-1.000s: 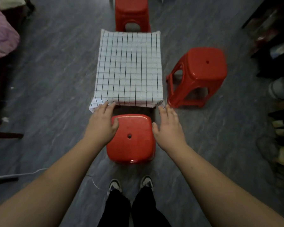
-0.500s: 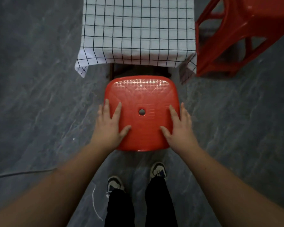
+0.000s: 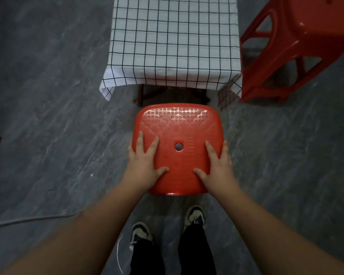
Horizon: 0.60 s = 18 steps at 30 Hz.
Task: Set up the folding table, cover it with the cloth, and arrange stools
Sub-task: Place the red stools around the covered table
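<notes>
A red plastic stool (image 3: 179,124) with a hole in its seat stands on the floor against the near end of the folding table. The table is covered by a white cloth with a black grid (image 3: 173,42), whose corners hang down; only a dark leg (image 3: 141,96) of the table shows beneath it. My left hand (image 3: 145,165) lies on the seat's near left part with its outer fingers over the left edge. My right hand (image 3: 216,167) mirrors it on the right edge. Both thumbs rest on top of the seat.
A second red stool (image 3: 298,46) stands close to the table's right side, touching the hanging cloth corner. A pale cable (image 3: 28,220) runs across the grey floor at the lower left. My shoes (image 3: 195,215) are just behind the near stool.
My hands have slid from the far sides of the stool back onto the near half of its seat. The view has dropped closer to the stool and table end.
</notes>
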{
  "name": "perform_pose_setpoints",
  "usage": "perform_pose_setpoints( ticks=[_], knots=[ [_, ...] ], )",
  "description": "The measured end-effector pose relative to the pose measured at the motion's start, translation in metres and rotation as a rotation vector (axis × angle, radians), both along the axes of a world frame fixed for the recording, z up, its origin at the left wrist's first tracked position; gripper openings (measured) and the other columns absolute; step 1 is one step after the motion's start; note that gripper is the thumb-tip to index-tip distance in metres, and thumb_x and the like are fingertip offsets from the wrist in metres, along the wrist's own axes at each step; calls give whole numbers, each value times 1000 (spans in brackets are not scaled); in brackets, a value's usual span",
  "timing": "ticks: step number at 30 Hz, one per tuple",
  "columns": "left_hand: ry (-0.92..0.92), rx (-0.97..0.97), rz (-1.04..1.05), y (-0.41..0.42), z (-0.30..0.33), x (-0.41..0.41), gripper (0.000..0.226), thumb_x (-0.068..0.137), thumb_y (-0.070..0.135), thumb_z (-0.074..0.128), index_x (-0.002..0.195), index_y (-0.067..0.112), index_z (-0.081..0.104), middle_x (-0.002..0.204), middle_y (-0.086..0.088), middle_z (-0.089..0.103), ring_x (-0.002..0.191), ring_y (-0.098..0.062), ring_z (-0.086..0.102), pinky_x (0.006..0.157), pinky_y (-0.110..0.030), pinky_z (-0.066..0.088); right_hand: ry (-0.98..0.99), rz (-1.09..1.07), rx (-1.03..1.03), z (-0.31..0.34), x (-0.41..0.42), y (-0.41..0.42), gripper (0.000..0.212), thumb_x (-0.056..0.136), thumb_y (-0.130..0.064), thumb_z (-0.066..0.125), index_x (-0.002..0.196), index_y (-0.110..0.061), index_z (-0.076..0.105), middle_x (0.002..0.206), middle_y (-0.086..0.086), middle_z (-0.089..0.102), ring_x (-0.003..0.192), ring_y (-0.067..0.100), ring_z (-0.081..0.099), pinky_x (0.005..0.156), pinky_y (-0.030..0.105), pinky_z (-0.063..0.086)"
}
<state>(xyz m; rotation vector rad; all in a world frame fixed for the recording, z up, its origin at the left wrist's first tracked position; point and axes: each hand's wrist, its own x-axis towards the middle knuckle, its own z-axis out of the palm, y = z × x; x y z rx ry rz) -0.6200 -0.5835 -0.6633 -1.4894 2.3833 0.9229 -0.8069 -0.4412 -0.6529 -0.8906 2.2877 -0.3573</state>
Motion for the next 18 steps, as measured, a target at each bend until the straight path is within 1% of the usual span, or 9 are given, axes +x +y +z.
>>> perform_pose_setpoints(
  ticks=[2, 5, 7, 9, 14, 18],
  knots=[
    [6, 8, -21, 9, -1, 10, 106, 71, 58, 78, 153, 47, 12, 159, 16, -21, 147, -40, -6, 117, -61, 21, 11, -5, 2, -1, 9, 12, 99, 81, -46, 77, 154, -48, 11, 165, 7, -16, 151, 36, 3, 119, 49, 19],
    [0, 25, -52, 23, 0, 23, 105, 73, 58, 77, 153, 48, 10, 161, 14, -20, 148, -38, -8, 116, -63, 23, 7, -16, 29, 0, 23, 30, 99, 81, -48, 76, 153, -51, 8, 164, 2, -18, 151, 34, 2, 119, 49, 19],
    [-11, 37, -63, 31, 0, 28, 105, 74, 58, 76, 153, 49, 7, 158, 19, -23, 147, -36, -11, 114, -63, 22, 6, -17, 43, 0, 29, 39, 98, 82, -48, 75, 153, -52, 7, 164, 1, -19, 151, 35, 1, 119, 50, 19],
    [-24, 36, -74, 36, 1, 29, 104, 75, 58, 75, 153, 49, 7, 155, 22, -24, 147, -36, -11, 114, -62, 23, 8, -22, 39, 1, 32, 44, 97, 83, -47, 75, 154, -51, 9, 164, 3, -18, 151, 36, 0, 120, 50, 17],
    [-42, 35, -75, 38, 3, 27, 103, 76, 58, 74, 154, 47, 8, 160, 13, -23, 147, -41, -8, 115, -62, 23, 9, -24, 22, 2, 31, 45, 95, 83, -45, 76, 155, -46, 14, 165, 9, -15, 150, 39, 3, 120, 50, 17],
    [-29, 40, -59, 39, 3, 26, 103, 75, 57, 75, 154, 48, 9, 158, 17, -22, 147, -40, -9, 115, -62, 21, 21, -13, 18, 1, 29, 46, 95, 83, -45, 75, 156, -46, 14, 165, 9, -15, 150, 39, 5, 120, 52, 19]
  ],
)
